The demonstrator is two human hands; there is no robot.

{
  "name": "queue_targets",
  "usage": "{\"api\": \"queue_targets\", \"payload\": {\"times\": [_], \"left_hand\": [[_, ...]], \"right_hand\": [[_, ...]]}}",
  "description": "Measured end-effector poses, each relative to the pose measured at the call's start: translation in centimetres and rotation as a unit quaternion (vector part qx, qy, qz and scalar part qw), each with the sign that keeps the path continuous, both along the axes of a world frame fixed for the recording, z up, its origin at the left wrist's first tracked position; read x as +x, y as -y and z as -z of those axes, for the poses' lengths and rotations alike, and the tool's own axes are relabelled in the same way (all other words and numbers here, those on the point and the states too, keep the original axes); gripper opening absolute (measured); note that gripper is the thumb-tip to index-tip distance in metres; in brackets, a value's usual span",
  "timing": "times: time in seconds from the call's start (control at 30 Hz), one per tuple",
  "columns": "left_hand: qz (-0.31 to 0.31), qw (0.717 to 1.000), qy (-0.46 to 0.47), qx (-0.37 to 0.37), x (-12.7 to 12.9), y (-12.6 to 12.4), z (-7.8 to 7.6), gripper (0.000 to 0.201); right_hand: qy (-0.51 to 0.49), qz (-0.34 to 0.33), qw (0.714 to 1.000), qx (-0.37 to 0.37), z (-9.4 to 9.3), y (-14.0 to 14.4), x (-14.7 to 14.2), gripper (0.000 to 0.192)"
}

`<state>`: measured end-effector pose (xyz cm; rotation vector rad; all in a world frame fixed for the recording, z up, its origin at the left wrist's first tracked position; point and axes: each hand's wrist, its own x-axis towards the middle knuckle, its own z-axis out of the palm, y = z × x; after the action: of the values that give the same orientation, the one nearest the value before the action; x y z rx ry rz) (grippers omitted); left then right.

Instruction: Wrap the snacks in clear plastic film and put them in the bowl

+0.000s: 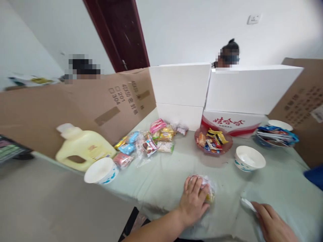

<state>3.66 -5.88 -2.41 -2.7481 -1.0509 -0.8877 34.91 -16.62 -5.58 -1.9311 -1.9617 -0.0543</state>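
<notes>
Head view: your left hand (193, 201) curls snugly over a plastic packet (211, 193) on the pale-green tablecloth (156, 178); your right hand (275, 222) closes round a slim white object (248, 204). Cardboard (83, 104) and white boxes (180, 84) stand behind, 1 dark-red door (117, 33) beyond.

Pale yellow jug (88, 144) before brown cardboard (83, 104), white boxes (180, 84) alongside, dark red door (116, 30) behind.
</notes>
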Motion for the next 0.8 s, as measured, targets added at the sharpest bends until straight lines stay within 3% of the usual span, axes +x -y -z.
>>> {"api": "queue_targets", "payload": {"times": [0.1, 0.23, 0.33, 0.4, 0.5, 0.67, 0.73, 0.8], "left_hand": [[0.043, 0.999, 0.020, 0.015, -1.8, 1.6, 0.3, 0.040], [0.045, 0.996, 0.054, 0.056, -3.3, 2.1, 0.7, 0.036], [0.026, 0.995, 0.083, 0.056, -3.4, 2.0, 1.0, 0.038], [0.031, 0.995, 0.090, 0.038, -3.4, 1.9, 0.9, 0.038], [0.062, 0.991, 0.118, -0.006, -3.8, 1.7, 0.6, 0.036], [0.040, 0.969, 0.216, -0.117, -3.5, 0.0, -0.7, 0.051], [0.036, 0.951, 0.237, -0.196, -2.8, -0.9, -1.3, 0.034], [0.026, 0.916, 0.286, -0.279, -2.3, -1.4, -1.5, 0.019]], "right_hand": [[0.005, -0.014, 1.000, 0.009, -4.4, -1.5, -3.3, 0.039], [0.032, -0.109, 0.993, -0.021, -8.9, -4.8, -10.3, 0.053], [0.069, -0.171, 0.981, -0.064, -10.1, -6.2, -14.8, 0.051], [0.078, -0.188, 0.976, -0.080, -9.9, -6.2, -15.6, 0.046], [0.050, -0.171, 0.980, -0.093, -8.7, -4.6, -13.0, 0.043], [-0.020, -0.046, 0.996, -0.068, -5.6, -0.7, -4.0, 0.034], [-0.007, 0.000, 0.998, -0.064, -4.3, 0.1, -1.4, 0.035], [0.015, 0.025, 0.998, -0.055, -3.4, 0.4, -0.2, 0.036]]}}
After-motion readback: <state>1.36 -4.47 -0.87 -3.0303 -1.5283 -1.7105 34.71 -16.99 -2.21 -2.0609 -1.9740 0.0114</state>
